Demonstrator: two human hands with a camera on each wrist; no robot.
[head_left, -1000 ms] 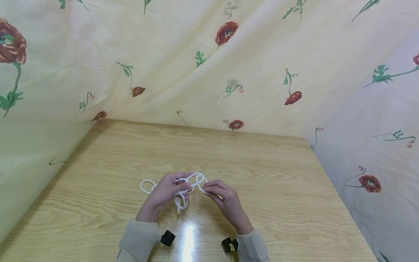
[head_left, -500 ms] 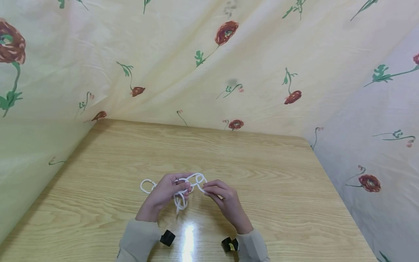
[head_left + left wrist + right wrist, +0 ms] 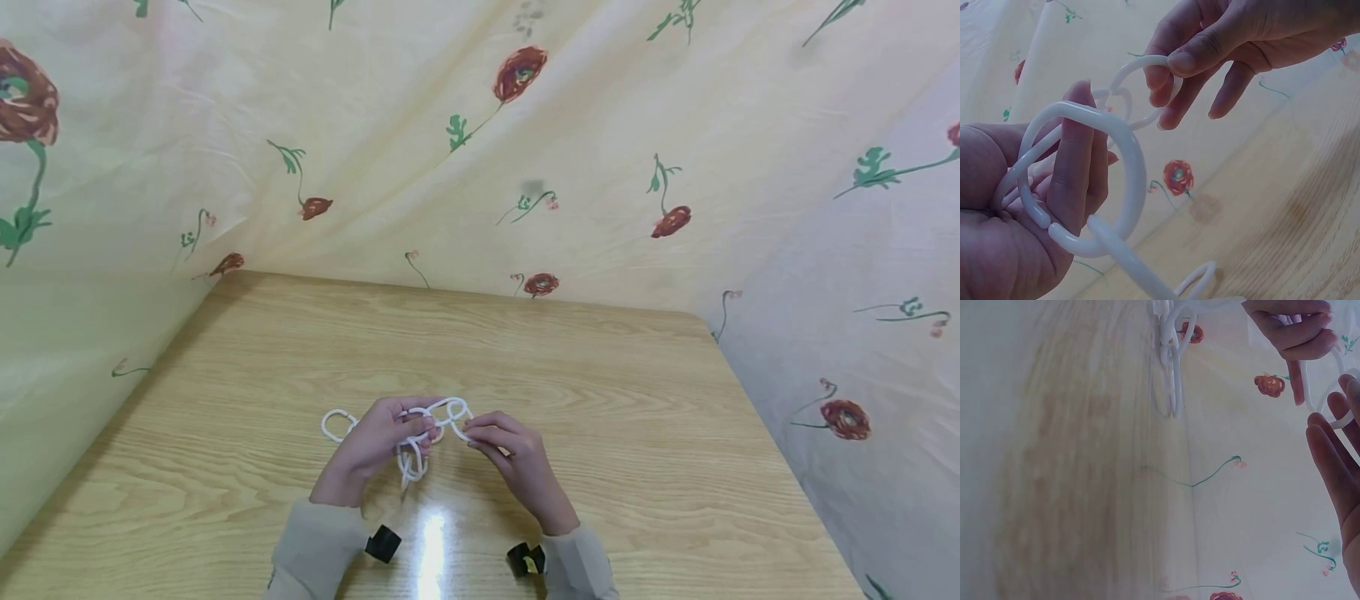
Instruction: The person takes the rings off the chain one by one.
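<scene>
A left hand [image 3: 384,435] curls around a chain of white rings [image 3: 1135,175] at the frame's lower centre. Over the table [image 3: 637,417], the right hand [image 3: 513,450] pinches one ring [image 3: 1144,60], fingers [image 3: 1185,103] closed.

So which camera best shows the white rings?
The left wrist view: the white rings look largest there, one visibly split. The head view has them small, partly hidden by the left hand; the right wrist view crops some.

1. We see a bare left hand [image 3: 378,437] and bare right hand [image 3: 517,454].
2. Our left sleeve [image 3: 318,540] and right sleeve [image 3: 577,564] are beige.
3. We wear a black left block [image 3: 384,543] and right block [image 3: 517,560], the latter yellow-patched.
</scene>
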